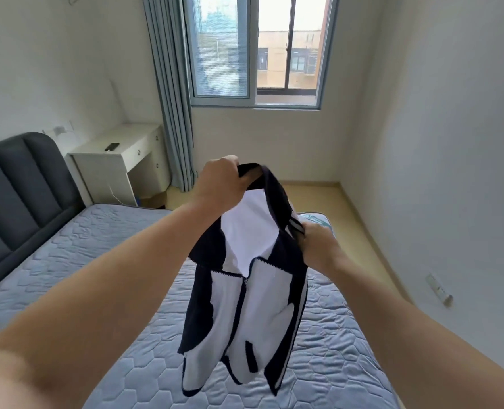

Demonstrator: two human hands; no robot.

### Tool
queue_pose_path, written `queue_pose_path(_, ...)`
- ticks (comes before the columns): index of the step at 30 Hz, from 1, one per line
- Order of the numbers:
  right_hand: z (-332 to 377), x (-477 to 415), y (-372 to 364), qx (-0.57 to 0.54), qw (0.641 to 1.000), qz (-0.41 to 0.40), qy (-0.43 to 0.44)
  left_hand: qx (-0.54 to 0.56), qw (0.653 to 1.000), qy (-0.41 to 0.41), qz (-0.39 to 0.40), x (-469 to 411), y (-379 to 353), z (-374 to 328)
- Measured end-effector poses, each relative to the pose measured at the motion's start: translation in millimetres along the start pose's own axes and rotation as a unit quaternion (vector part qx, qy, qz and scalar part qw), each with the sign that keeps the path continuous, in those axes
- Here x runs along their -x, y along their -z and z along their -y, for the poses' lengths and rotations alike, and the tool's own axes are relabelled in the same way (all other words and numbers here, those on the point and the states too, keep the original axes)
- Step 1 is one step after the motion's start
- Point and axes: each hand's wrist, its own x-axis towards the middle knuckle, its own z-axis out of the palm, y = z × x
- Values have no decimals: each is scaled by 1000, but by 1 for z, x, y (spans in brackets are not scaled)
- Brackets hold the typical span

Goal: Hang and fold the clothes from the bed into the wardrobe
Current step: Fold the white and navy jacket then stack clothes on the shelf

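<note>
Quilting in a honeycomb pattern covers the blue-grey bed [76,261], which fills the lower half of the room. At its head stands a dark grey headboard [23,184], padded in upright channels. On the far wall a sliding window [256,51] in a pale frame lets in daylight, and a pleated grey-blue curtain [171,98] hangs bunched at its left side. A white desk [121,146] with drawers sits between the curtain and the headboard.

Above the mattress the person holds up a zip-up jacket [245,314], navy with white panels and soft-looking. Its long axis runs up and down, collar at the top, hem pointing down towards the bed and the zipped front facing the person. The zip is open near the neck, showing a white lining. The left hand [221,181] is curled tightly around the dark collar, raised higher. The right hand [318,246] sits lower and pinches a dark striped edge, so the top of the jacket slants down towards it.

A small dark phone [112,147] lies flat on the desk.
</note>
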Motion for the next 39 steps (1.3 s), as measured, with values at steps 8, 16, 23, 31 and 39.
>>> queue_pose_path(8,-6,-27,16,-20,996,-80,-40,-69,963,-26,260,13,0,63)
queue_pose_path(16,-1,-33,38,82,992,-91,35,134,957,233,112,34,-27,86)
queue_pose_path(23,-26,-34,66,106,969,-223,15,394,854,264,214,37,-45,64)
queue_pose_path(31,-73,-23,82,53,983,-175,-2,-129,946,-142,261,32,-46,72)
queue_pose_path(39,-95,-11,89,134,982,-119,59,52,985,97,131,28,-41,74)
